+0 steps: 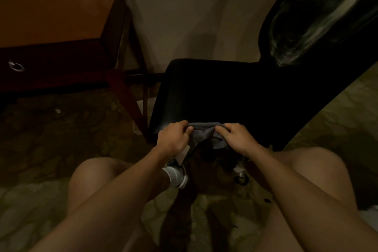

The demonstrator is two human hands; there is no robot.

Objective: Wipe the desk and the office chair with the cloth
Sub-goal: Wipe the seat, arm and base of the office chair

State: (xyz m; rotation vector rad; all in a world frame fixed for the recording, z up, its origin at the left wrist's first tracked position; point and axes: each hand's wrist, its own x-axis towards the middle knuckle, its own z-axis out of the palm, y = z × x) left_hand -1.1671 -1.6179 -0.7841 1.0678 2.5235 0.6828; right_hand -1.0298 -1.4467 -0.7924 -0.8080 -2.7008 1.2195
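Note:
A black office chair [214, 92] stands in front of me, its seat facing me and its glossy backrest [319, 26] rising at the upper right. A grey cloth [204, 132] hangs over the seat's near edge. My left hand [173, 139] pinches the cloth's left top edge between thumb and curled fingers. My right hand [235, 136] grips its right top edge the same way. The wooden desk [57, 18] stands at the left, apart from both hands.
The desk has a dark drawer front with a metal ring pull [16, 66] and slanted legs [133, 108] close to the chair's left side. Patterned carpet [61, 139] covers the floor. My knees and a grey shoe [178, 174] sit below the hands. A pale wall is behind.

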